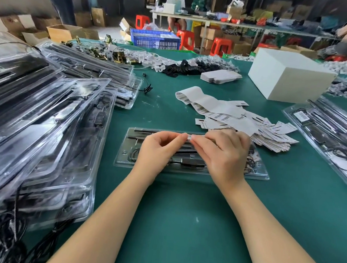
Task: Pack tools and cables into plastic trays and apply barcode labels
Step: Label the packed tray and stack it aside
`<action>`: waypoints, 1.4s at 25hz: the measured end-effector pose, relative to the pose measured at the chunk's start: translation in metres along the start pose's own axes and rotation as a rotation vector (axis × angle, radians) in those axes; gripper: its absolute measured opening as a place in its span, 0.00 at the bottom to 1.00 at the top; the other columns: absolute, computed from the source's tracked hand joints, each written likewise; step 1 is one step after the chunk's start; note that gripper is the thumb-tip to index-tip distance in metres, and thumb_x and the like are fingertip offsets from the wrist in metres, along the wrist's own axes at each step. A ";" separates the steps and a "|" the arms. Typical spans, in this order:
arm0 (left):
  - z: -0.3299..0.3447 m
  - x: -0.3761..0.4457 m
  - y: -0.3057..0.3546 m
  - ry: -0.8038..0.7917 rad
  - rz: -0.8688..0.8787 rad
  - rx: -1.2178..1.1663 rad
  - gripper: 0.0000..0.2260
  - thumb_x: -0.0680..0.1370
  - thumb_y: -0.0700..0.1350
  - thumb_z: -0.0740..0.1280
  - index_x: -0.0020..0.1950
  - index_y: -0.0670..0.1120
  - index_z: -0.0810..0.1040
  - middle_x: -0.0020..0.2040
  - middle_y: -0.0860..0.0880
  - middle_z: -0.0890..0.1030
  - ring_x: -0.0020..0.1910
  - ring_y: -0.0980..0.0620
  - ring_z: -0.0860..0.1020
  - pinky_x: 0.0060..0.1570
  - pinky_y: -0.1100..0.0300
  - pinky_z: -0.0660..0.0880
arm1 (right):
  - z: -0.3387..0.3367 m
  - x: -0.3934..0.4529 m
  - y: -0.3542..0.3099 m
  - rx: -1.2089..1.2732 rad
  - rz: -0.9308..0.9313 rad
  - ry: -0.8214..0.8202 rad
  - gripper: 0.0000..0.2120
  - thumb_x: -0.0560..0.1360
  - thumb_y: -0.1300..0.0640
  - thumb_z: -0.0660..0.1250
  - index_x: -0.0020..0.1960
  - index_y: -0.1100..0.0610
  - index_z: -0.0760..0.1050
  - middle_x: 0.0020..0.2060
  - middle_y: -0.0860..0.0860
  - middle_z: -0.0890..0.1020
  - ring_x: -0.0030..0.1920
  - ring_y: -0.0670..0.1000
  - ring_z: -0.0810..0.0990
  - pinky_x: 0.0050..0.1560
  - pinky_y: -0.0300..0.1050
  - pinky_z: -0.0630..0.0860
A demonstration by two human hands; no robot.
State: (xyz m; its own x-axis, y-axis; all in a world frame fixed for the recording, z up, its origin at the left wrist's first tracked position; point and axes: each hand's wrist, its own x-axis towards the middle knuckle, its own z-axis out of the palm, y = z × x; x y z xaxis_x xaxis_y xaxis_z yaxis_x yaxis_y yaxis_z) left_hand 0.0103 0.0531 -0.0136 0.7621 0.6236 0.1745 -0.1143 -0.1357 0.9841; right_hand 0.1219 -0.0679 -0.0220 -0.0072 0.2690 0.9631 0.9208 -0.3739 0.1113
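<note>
Pinching one small barcode label (189, 136) between them, the left hand (159, 148) and right hand (222, 152) hover just above the plastic tray (191, 152), whose long axis runs left-right beneath.

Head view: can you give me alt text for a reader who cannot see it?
Both hands, left hand and right hand, pinch a small barcode label above a packed clear plastic tray on a green table. A label strip lies behind; stacked trays sit left.

Both forearms bare to frame edge; left grip (159, 148) and right grip (224, 154) ungloved, ringless.
</note>
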 end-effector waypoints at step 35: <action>-0.002 0.006 -0.023 0.207 0.107 0.263 0.07 0.75 0.45 0.70 0.38 0.56 0.79 0.43 0.61 0.80 0.50 0.66 0.75 0.49 0.77 0.66 | 0.003 -0.002 -0.009 0.550 0.969 -0.418 0.03 0.75 0.49 0.70 0.43 0.46 0.81 0.36 0.37 0.82 0.40 0.37 0.79 0.42 0.28 0.71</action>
State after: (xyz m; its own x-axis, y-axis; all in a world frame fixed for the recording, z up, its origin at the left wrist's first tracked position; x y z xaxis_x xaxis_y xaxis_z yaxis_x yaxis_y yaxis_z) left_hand 0.0158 0.0613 -0.0354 0.6065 0.7339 0.3058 0.0015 -0.3856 0.9227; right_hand 0.1147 -0.0620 -0.0253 0.8177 0.3909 0.4224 0.5173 -0.1773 -0.8372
